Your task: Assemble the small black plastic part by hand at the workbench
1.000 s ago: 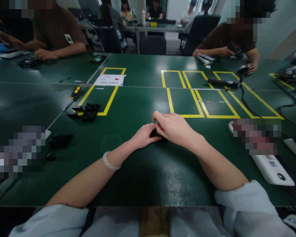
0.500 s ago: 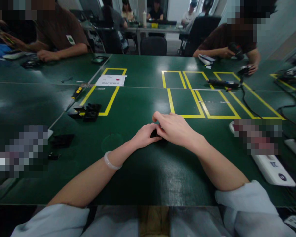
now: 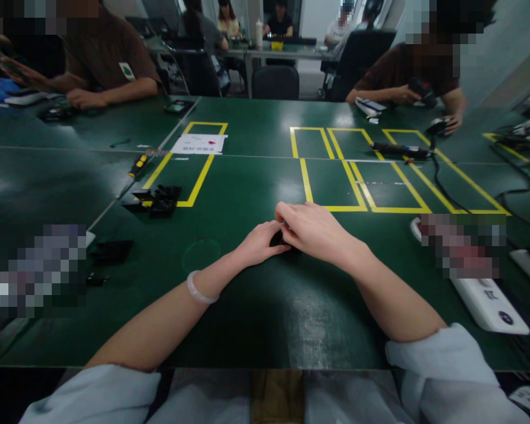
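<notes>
Since the right hand (image 3: 320, 232) has barely shifted, I judge the same close fingerwork continues: the left hand (image 3: 257, 244) holds a small black part (image 3: 276, 238) at the desk (image 3: 256, 318), though I cannot tell whether the right hand grips it.

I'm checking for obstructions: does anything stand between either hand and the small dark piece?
Nothing visible does. The left hand has its thumb and fingers around the dark piece, and the right hand meets it, partly hiding it. The black parts lie off to the left.
</notes>
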Motion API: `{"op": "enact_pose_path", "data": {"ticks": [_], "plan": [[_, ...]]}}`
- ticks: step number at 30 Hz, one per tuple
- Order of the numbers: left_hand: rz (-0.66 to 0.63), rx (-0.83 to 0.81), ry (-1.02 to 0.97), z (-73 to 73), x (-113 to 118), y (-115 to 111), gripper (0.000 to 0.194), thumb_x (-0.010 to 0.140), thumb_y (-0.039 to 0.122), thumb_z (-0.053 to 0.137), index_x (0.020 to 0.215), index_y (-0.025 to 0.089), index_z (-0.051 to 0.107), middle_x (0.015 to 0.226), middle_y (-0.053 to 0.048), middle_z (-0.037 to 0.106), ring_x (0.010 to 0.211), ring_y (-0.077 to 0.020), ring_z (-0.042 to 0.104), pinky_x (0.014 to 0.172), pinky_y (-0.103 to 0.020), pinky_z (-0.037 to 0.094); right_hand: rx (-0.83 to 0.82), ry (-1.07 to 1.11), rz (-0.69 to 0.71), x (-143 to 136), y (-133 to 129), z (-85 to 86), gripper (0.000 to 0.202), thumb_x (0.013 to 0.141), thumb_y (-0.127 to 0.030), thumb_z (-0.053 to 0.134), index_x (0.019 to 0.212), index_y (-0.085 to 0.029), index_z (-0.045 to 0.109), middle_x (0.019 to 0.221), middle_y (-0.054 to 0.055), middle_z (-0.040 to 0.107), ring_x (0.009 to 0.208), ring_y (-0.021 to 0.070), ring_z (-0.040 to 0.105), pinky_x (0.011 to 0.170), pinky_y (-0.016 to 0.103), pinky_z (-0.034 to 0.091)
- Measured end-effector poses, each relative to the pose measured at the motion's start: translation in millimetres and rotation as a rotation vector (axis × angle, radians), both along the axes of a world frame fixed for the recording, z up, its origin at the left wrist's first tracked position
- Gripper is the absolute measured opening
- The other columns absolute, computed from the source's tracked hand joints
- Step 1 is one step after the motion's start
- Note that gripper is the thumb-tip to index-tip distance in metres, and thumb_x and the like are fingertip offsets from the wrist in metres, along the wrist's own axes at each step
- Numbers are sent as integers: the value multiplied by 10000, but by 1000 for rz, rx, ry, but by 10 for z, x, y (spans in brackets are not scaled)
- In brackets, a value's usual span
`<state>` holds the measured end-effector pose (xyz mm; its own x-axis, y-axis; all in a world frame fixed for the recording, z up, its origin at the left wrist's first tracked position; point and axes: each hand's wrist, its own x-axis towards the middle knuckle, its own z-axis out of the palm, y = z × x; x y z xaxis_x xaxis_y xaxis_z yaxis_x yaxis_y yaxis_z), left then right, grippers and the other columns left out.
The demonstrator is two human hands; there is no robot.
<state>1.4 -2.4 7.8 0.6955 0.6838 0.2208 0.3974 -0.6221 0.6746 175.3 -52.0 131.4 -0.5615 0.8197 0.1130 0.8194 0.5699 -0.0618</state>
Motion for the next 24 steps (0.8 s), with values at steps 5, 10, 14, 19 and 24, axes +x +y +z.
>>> {"op": "enact_pose_path", "data": {"ticks": [5,10,14,19,24], "plan": [[10,0,3,-7,-10,0,354,893,451,692,1095,165,644,1153,-117,696,1106,-323,649,992,-471,504,4,-16,9,12,-8,16,159,1013,-252,446,1020,-171,583,927,55,735,775,185,647,687,303,298],[1,-25,8,3,-11,-7,280,900,447,682,1006,189,665,1081,-84,719,1053,-305,666,934,-437,532,5,-73,-12,2,11,-7,237,1059,-343,413,1019,-183,583,777,46,728,698,191,649,697,310,294],[14,-9,10,6,-5,-10,344,894,459,686,1094,182,647,1181,-104,702,1102,-322,656,958,-452,526,4,-71,-6,-1,9,-9,189,1044,-266,403,1042,-186,574,795,42,729,694,187,651,671,310,282],[23,2,18,-12,-6,1,349,894,447,689,1110,177,640,1189,-117,697,1131,-328,652,999,-473,508,-17,-23,-5,4,-26,28,171,1002,-198,423,1103,-168,558,953,61,741,787,186,664,664,305,294],[-11,-33,-36,-12,-9,5,316,900,461,686,1064,191,662,1174,-98,708,1136,-318,652,993,-454,517,-7,-39,8,-6,-20,29,204,1048,-307,410,1051,-173,564,867,56,735,746,189,653,675,311,294]]}}
